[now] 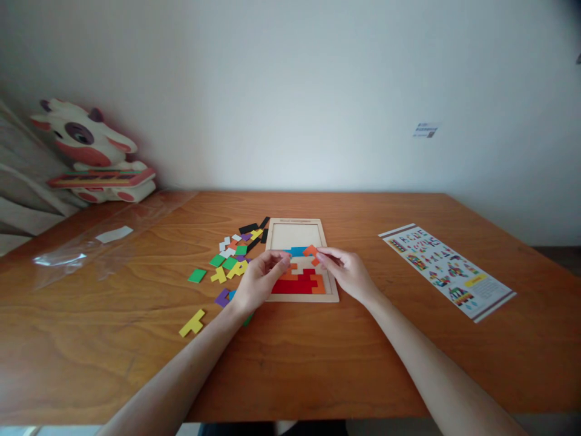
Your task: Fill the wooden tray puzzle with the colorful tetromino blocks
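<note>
Two hands over the puzzle tray [273,233] – left hand [258,280] pinching a blue piece [297,251], right hand [347,271] pinching an orange piece [311,249], both just beyond the fingertips.

Nothing legible anywhere. Printed line along the top rim of the pale wooden puzzle frame [297,221], mid-tabletop: too small to read. Colourful printed instruction sheet [447,270] near the right edge of the tabletop: headings and figures blurred. Small white label with dark print [425,130] on the wall beyond the far edge: unreadable.
</note>
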{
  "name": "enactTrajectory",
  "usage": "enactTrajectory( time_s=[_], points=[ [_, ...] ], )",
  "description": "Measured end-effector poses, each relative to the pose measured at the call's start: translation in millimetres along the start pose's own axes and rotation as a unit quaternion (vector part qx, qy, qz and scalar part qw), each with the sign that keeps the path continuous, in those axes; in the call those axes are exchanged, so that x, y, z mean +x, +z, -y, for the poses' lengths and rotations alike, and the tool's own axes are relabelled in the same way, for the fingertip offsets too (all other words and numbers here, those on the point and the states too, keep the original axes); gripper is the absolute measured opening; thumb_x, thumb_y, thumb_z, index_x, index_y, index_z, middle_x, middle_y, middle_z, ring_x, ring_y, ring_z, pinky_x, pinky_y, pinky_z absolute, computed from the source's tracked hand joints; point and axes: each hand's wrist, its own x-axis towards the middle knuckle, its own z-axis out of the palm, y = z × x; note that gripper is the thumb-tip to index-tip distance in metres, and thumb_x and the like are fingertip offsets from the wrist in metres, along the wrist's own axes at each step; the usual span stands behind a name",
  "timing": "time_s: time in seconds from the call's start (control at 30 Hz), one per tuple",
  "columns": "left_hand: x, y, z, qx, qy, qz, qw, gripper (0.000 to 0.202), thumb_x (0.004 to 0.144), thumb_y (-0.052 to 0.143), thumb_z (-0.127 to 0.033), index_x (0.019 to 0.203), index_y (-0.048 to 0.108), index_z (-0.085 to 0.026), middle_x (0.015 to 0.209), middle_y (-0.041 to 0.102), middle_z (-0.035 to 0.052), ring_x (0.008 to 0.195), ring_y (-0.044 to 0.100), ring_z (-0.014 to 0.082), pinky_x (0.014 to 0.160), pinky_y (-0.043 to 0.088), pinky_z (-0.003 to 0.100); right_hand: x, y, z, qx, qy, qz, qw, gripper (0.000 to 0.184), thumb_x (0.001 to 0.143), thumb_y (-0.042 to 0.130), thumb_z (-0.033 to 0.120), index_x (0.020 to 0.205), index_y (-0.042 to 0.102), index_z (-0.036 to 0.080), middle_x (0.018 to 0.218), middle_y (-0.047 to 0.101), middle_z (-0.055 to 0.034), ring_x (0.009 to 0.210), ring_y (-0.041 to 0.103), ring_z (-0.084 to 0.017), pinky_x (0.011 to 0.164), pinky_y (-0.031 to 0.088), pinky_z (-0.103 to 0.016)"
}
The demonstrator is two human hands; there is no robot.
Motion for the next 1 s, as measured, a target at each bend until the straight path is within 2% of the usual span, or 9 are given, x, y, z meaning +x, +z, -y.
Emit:
enactTrajectory(
  time_s=[0.1,0.2,0.27,0.4,0.5,0.67,0.87,1.0],
  points=[
    [0,-1.5,2,0.060,0.015,0.001,0.998,0.036,0.085,0.065,-0.048,0.101,0.066,-0.016,0.084,0.066,0.0027,0.072,0.060,0.0126,0.064,0.048,0.023,5,-6,-10,-0.032,-0.014,-0.018,0.999,0.029,0.091,0.061,0.043,0.107,0.072,0.022,0.108,0.076,-0.0084,0.095,0.071,-0.024,0.087,0.055,-0.040],
    [0,-1.6,4,0.150,0.052,0.006,0.987,0.030,0.089,0.061,-0.043,0.102,0.066,-0.017,0.085,0.067,0.0039,0.072,0.061,0.0145,0.063,0.049,0.025,8,-6,-13,-0.052,-0.021,-0.022,0.998,0.023,0.089,0.063,0.040,0.098,0.074,0.021,0.096,0.078,-0.0074,0.087,0.072,-0.023,0.081,0.056,-0.037],
    [0,-1.8,6,0.225,0.101,0.014,0.969,0.024,0.091,0.059,-0.038,0.102,0.066,-0.018,0.091,0.069,0.0057,0.079,0.064,0.0172,0.072,0.052,0.029,11,-4,-13,-0.068,-0.032,-0.013,0.997,0.021,0.091,0.061,0.036,0.096,0.074,0.021,0.093,0.078,-0.0068,0.086,0.073,-0.022,0.078,0.056,-0.036],
    [0,-3.0,11,0.362,0.217,0.050,0.905,0.021,0.093,0.056,-0.025,0.110,0.066,-0.019,0.111,0.070,0.0084,0.105,0.063,0.0232,0.095,0.050,0.040,17,-3,-14,-0.102,-0.053,0.018,0.993,0.020,0.093,0.059,0.033,0.097,0.075,0.022,0.098,0.078,-0.0068,0.090,0.072,-0.023,0.080,0.055,-0.036],
    [0,-2.9,14,0.408,0.260,0.083,0.871,0.025,0.094,0.055,-0.022,0.117,0.064,-0.019,0.122,0.068,0.0084,0.114,0.060,0.0243,0.102,0.048,0.043,19,-1,-12,-0.116,-0.057,0.037,0.991,0.021,0.094,0.057,0.032,0.098,0.075,0.023,0.098,0.078,-0.0060,0.091,0.072,-0.023,0.082,0.055,-0.036],
    [-1,-2.1,15,0.447,0.265,0.118,0.846,0.031,0.095,0.055,-0.024,0.125,0.061,-0.018,0.131,0.064,0.0091,0.118,0.057,0.0259,0.103,0.047,0.046,20,0,-8,-0.130,-0.058,0.045,0.989,0.020,0.094,0.057,0.030,0.097,0.076,0.022,0.095,0.078,-0.0059,0.086,0.072,-0.022,0.077,0.055,-0.033],
    [-3,-4.3,12,0.499,0.258,0.128,0.818,0.034,0.097,0.052,-0.028,0.128,0.061,-0.018,0.134,0.063,0.0091,0.118,0.056,0.0275,0.103,0.047,0.048,20,-9,-12,-0.121,-0.048,0.031,0.991,0.020,0.095,0.057,0.031,0.100,0.074,0.022,0.102,0.077,-0.0067,0.093,0.072,-0.023,0.082,0.054,-0.036],
    [-3,-5.0,9,0.516,0.247,0.129,0.810,0.035,0.097,0.052,-0.031,0.128,0.061,-0.018,0.134,0.063,0.0103,0.121,0.055,0.0289,0.103,0.046,0.050,19,-10,-11,-0.139,-0.048,0.039,0.988,0.019,0.095,0.057,0.029,0.098,0.075,0.022,0.100,0.078,-0.0065,0.091,0.072,-0.022,0.082,0.054,-0.036]
  ],
)
